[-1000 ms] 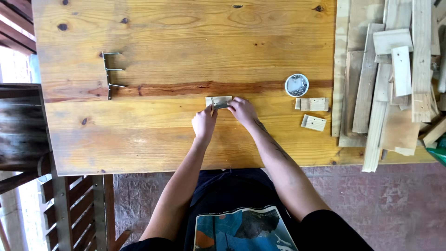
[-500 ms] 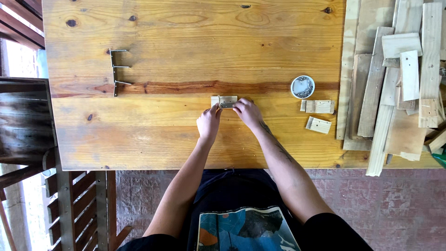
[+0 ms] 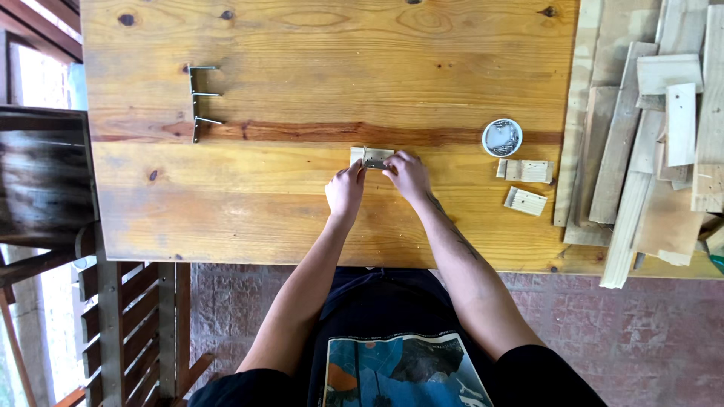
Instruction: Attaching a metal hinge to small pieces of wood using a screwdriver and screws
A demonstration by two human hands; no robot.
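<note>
Still, both hands pinch the small wood block (image 3: 371,157) as before: left hand (image 3: 345,191) and right hand (image 3: 408,175) closed on its ends, left of the round tin (image 3: 502,137).

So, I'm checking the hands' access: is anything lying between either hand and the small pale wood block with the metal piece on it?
Nothing visible: left hand and right hand both already touch the small pale wood block.

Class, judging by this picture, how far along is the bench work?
In hand: both the left hand and right hand pinch a small wood block bearing a metal piece. Untouched: two similar blocks and a round tin. Nothing looks finished yet.
</note>
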